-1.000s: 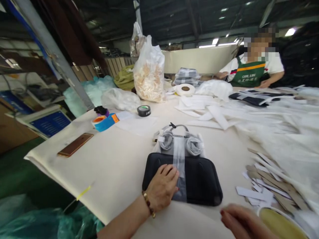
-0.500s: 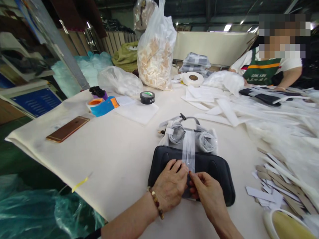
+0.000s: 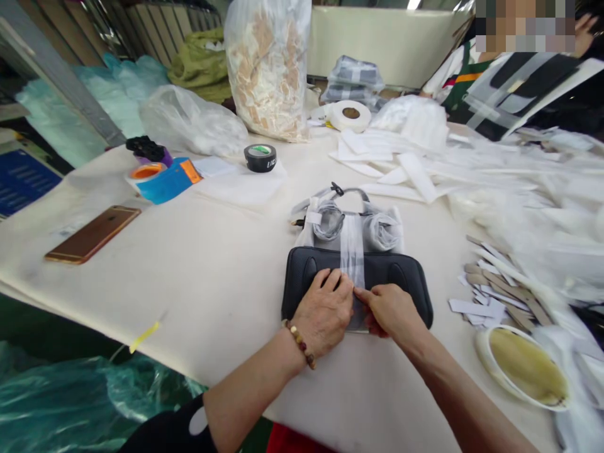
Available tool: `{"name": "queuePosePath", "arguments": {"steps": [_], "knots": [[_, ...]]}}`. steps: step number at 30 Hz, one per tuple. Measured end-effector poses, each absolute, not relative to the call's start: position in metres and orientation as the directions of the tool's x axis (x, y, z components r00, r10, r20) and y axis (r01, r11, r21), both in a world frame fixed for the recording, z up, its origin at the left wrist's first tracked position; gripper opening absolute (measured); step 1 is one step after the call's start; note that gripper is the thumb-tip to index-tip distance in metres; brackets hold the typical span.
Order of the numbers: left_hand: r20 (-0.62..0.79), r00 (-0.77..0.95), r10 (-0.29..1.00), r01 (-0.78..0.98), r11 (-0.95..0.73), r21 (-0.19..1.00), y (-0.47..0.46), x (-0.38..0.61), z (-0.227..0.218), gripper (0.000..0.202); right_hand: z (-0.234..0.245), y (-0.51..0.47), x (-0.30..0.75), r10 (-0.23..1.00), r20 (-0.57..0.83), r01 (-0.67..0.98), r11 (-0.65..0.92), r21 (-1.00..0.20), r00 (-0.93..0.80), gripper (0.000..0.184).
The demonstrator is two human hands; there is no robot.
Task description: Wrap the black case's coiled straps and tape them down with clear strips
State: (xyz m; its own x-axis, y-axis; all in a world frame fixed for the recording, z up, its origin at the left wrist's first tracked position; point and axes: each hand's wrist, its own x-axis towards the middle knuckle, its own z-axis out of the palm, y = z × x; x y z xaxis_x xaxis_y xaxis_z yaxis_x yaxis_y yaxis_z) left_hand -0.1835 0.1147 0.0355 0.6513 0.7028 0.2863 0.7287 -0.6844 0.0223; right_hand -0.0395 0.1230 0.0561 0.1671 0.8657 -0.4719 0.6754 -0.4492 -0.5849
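Note:
A black handbag point(image 3: 409, 277) lies on the table in front of me, its wrapped handles point(image 3: 381, 231) stretching away from me. Down its middle runs a translucent wrapping strip point(image 3: 352, 242). My left hand point(image 3: 325, 313) rests on the bag left of the strip, fingers laid over the surface with their tips by the strip's edge. Thumb and forefinger of my right hand point(image 3: 389, 308) pinch at the near part of the strip, close to the left fingertips. The other right fingers curl underneath and are partly hidden.
To the left are a phone point(image 3: 93, 234), a blue tape roll point(image 3: 165, 182) and black tape point(image 3: 260, 158). Right of the bag lie card strips point(image 3: 504, 289) and a white bowl point(image 3: 480, 343). Across the table a person holds up a wrapped black item point(image 3: 523, 85).
The view has tilted downward. My hands stay at the strip on the bag, the right forearm reaching in more from the right. The person opposite has raised the wrapped black item.

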Motion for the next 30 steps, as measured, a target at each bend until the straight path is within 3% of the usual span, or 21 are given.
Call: {"name": "queuePosePath", "arguments": {"steps": [6, 10, 12, 14, 16, 17, 20, 22, 27, 30], "knots": [[0.287, 0.652, 0.702, 0.729, -0.685, 0.020, 0.116, -0.184, 0.036, 0.029, 0.058, 0.115, -0.027, 0.881, -0.468, 0.835, -0.306, -0.457, 0.067, 0.053], [0.281, 0.648, 0.708, 0.730, -0.682, 0.033, 0.115, -0.184, 0.037, 0.030, 0.071, 0.106, -0.026, 0.924, -0.374, 0.920, -0.213, -0.328, 0.080, 0.044], [0.282, 0.646, 0.709, 0.729, -0.683, 0.046, 0.115, -0.184, 0.036, 0.031, 0.072, 0.102, -0.026, 0.983, -0.181, 0.949, -0.087, -0.304, 0.032, 0.031], [0.279, 0.646, 0.710, 0.728, -0.683, 0.051, 0.115, -0.183, 0.035, 0.032, 0.067, 0.100, -0.024, 0.987, 0.093, 0.950, 0.152, -0.274, -0.131, 0.021], [0.273, 0.642, 0.717, 0.736, -0.676, 0.044, 0.114, -0.183, 0.035, 0.034, 0.055, 0.099, -0.022, 0.898, 0.292, 0.908, 0.385, -0.162, -0.329, 0.027], [0.272, 0.638, 0.720, 0.741, -0.671, 0.038, 0.114, -0.183, 0.035, 0.035, 0.049, 0.099, -0.021, 0.858, 0.320, 0.890, 0.448, -0.086, -0.401, 0.032], [0.284, 0.635, 0.718, 0.744, -0.668, 0.025, 0.112, -0.183, 0.035, 0.037, 0.036, 0.098, -0.025, 0.825, 0.271, 0.868, 0.479, 0.132, -0.496, 0.041], [0.294, 0.638, 0.712, 0.738, -0.674, 0.029, 0.111, -0.183, 0.035, 0.038, 0.035, 0.098, -0.032, 0.856, 0.200, 0.875, 0.437, 0.210, -0.476, 0.045], [0.287, 0.646, 0.708, 0.729, -0.683, 0.044, 0.111, -0.185, 0.034, 0.035, 0.043, 0.107, -0.052, 0.947, 0.108, 0.938, 0.275, 0.213, -0.302, 0.048], [0.277, 0.630, 0.725, 0.740, -0.669, 0.069, 0.112, -0.187, 0.034, 0.035, 0.042, 0.109, -0.049, 0.942, 0.093, 0.938, 0.305, 0.166, -0.323, 0.050]]}}
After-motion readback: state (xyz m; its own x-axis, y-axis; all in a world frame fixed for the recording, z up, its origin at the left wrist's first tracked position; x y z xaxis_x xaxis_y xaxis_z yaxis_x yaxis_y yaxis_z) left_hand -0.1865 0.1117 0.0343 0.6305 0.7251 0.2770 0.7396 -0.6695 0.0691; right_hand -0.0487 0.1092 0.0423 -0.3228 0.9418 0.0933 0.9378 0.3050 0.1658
